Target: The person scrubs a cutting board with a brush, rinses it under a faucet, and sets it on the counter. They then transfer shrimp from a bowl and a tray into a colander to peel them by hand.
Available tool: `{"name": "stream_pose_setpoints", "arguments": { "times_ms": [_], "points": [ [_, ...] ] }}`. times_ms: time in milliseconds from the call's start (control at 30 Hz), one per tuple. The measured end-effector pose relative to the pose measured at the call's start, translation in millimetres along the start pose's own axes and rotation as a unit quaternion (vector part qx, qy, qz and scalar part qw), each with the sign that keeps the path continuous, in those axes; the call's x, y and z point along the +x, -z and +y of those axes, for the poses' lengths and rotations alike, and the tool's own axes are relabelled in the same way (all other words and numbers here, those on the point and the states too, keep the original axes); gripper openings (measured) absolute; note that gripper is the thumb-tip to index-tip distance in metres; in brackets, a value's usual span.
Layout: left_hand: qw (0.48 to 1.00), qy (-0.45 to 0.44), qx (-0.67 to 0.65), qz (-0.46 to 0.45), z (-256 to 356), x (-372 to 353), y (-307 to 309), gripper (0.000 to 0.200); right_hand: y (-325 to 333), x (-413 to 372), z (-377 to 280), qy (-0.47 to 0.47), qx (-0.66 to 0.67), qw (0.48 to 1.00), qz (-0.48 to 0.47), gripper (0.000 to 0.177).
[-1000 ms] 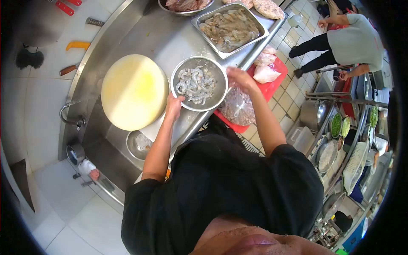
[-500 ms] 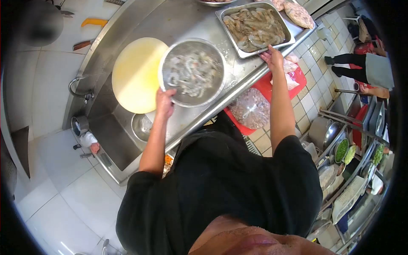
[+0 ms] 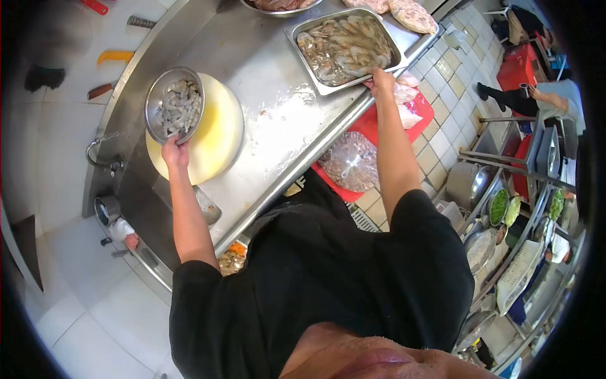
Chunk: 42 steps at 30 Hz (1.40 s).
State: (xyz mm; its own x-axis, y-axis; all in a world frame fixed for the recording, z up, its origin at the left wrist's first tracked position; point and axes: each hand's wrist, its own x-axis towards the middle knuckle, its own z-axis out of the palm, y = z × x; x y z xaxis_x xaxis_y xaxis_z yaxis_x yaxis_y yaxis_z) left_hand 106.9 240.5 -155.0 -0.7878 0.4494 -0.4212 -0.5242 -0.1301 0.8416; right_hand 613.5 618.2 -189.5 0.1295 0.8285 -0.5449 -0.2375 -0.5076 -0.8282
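My left hand point(image 3: 175, 153) is closed on the near rim of a round metal colander point(image 3: 192, 129), which is tilted and holds grey peeled shrimp point(image 3: 178, 108). The colander overlaps the far left part of a round, pale yellow cutting board point(image 3: 221, 132). At the near right corner of a rectangular steel tray point(image 3: 327, 88), my right hand point(image 3: 380, 82) grips the rim, its fingers partly hidden by the tray's edge. Whole shrimp point(image 3: 346, 50) in liquid fill that tray, which sits on the steel counter point(image 3: 271, 136).
A sink basin with a faucet point(image 3: 104, 158) lies at the left. Knives, one with a yellow handle point(image 3: 115, 57), are along the wall. A bowl of meat point(image 3: 278, 5) stands at the back. Below the counter are a bagged food point(image 3: 349, 161) and red trays. Another person point(image 3: 558, 101) stands at right.
My left hand has carried the colander left and away from me, from the board's right side to over its far left part. My right hand has stayed on the tray's rim.
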Motion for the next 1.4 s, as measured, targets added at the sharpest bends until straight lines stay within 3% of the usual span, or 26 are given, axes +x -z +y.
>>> {"name": "stream_pose_setpoints", "arguments": {
  "times_ms": [67,100,167,200,300,333,433,500,567,667,867,967,1133,1233,1400],
  "points": [
    [0.998,0.046,0.024,0.029,2,-11,8,0.051,-6,-7,9,-0.020,-0.011,0.999,0.027,0.015],
    [0.984,-0.044,0.139,0.100,3,-30,-1,0.055,-7,-9,12,-0.021,-0.017,0.999,0.028,0.015],
    [0.880,-0.215,0.356,0.229,0,-68,-29,0.062,-7,-13,17,-0.021,-0.023,0.999,0.033,0.015],
    [0.871,-0.262,0.371,0.188,2,-90,-38,0.075,-10,-20,17,-0.013,0.004,0.999,0.039,0.014],
    [0.815,-0.305,0.456,0.185,-5,-116,-55,0.077,-22,-33,27,-0.003,0.106,0.990,0.090,0.018],
    [0.780,-0.326,0.478,0.237,-15,-102,-46,0.077,-19,-32,30,-0.030,0.095,0.992,0.071,0.018],
    [0.936,-0.080,0.244,0.241,-14,-63,-28,0.072,-11,-20,48,-0.039,0.112,0.992,0.047,0.017],
    [0.982,-0.033,0.150,0.109,-10,-50,-16,0.069,-11,-28,47,-0.047,0.134,0.990,0.020,0.018],
    [0.996,0.080,0.028,0.009,-13,-26,-6,0.055,-7,-25,52,-0.053,0.120,0.991,0.006,0.018],
    [0.989,0.112,-0.096,-0.033,-20,-10,-7,0.046,-4,-29,52,-0.080,0.099,0.990,-0.067,0.012],
    [0.982,0.102,-0.160,-0.012,-28,-7,15,0.039,-3,-45,53,-0.175,0.076,0.970,-0.153,0.015],
    [0.987,0.069,-0.147,0.018,-26,-13,41,0.037,-13,-69,43,-0.236,0.045,0.960,-0.143,0.019],
    [0.980,-0.052,-0.009,0.192,36,-68,36,0.045,-15,-64,64,-0.219,0.080,0.958,-0.165,0.022],
    [0.912,-0.298,0.195,0.204,54,-71,54,0.051,-21,-66,76,-0.195,0.101,0.966,-0.137,0.021],
    [0.820,-0.368,0.362,0.245,68,-70,74,0.058,-20,-70,79,-0.185,0.092,0.970,-0.131,0.018]
  ]
}}
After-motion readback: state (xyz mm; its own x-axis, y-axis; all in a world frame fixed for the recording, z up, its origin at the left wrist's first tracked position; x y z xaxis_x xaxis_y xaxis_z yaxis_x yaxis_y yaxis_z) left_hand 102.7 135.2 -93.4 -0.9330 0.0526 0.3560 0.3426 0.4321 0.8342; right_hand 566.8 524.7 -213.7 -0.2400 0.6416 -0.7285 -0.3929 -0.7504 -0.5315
